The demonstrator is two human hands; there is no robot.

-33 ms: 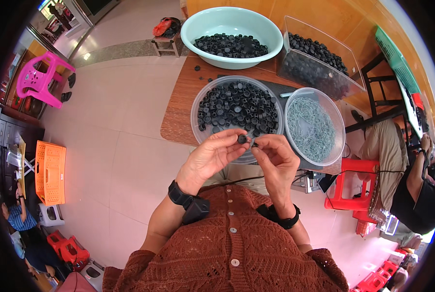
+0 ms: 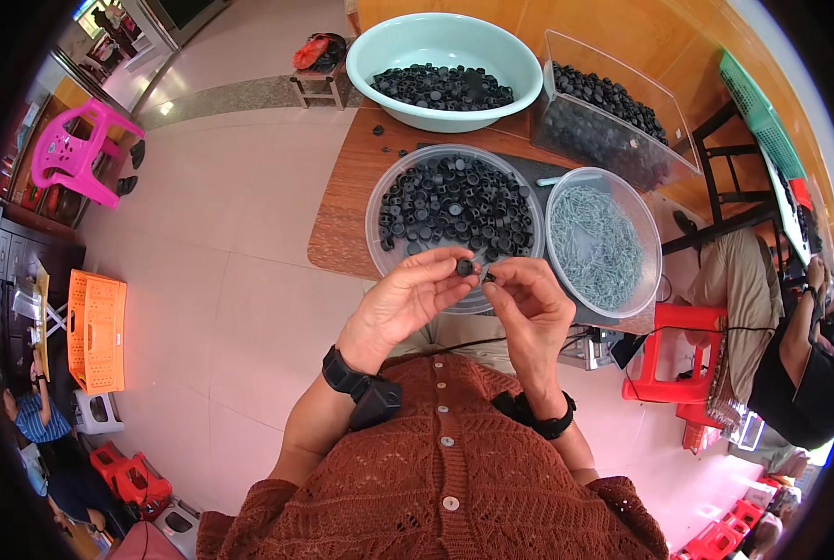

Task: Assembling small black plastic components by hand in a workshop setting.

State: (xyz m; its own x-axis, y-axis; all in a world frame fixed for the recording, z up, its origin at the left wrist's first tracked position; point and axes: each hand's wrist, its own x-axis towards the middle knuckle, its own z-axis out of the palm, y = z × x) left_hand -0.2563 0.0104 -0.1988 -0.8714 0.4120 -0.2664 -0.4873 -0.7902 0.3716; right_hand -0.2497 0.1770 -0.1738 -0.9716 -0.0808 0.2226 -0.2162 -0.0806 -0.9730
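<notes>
My left hand [image 2: 406, 301] pinches a small black round part [image 2: 464, 268] between thumb and fingers, just above the near rim of a clear round tub [image 2: 377, 245] full of the same black parts. My right hand [image 2: 531, 308] faces it, fingertips closed on a small dark piece [image 2: 488, 276] that touches the black part. What that piece is I cannot tell. Both wrists wear black bands. A second clear round tub [image 2: 648, 280] of small grey metal pieces stands just right of my right hand.
The tubs sit on a brown wooden table [image 2: 342, 215]. Farther back are a teal basin [image 2: 379, 47] and a clear rectangular box [image 2: 622, 79], both holding black parts. A person sits on a red stool [image 2: 664, 359] at right. A pink chair [image 2: 71, 154] and an orange crate [image 2: 95, 331] stand at left.
</notes>
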